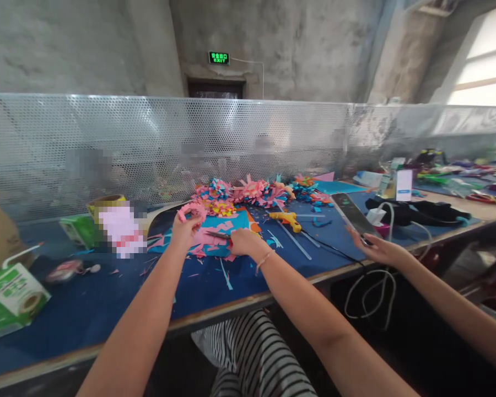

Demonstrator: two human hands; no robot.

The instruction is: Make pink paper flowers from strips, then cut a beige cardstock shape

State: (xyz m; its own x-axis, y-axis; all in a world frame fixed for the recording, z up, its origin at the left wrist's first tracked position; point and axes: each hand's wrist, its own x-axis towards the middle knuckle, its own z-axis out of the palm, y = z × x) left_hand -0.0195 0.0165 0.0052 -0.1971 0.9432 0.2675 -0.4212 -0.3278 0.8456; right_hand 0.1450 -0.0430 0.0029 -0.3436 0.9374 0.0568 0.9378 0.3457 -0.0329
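My left hand [184, 227] pinches a curled, fringed pink paper strip [192, 209] and holds it above the table. To its right, my right hand [243, 241] is closed round the handles of a pair of scissors [218, 235], whose blades point left toward the strip. Blue paper [242, 220] with pink paper scraps [215, 242] on it lies under both hands. Just behind them is a heap of fringed paper flowers [252, 192] in pink, blue and yellow.
A yellow glue gun [287, 220] and clear glue sticks [297, 245] lie right of the scraps. Farther right, another person's hand [374, 248] holds a phone [353, 212]. Drink cartons [14, 298] stand left. A perforated metal screen [161, 143] runs behind the table.
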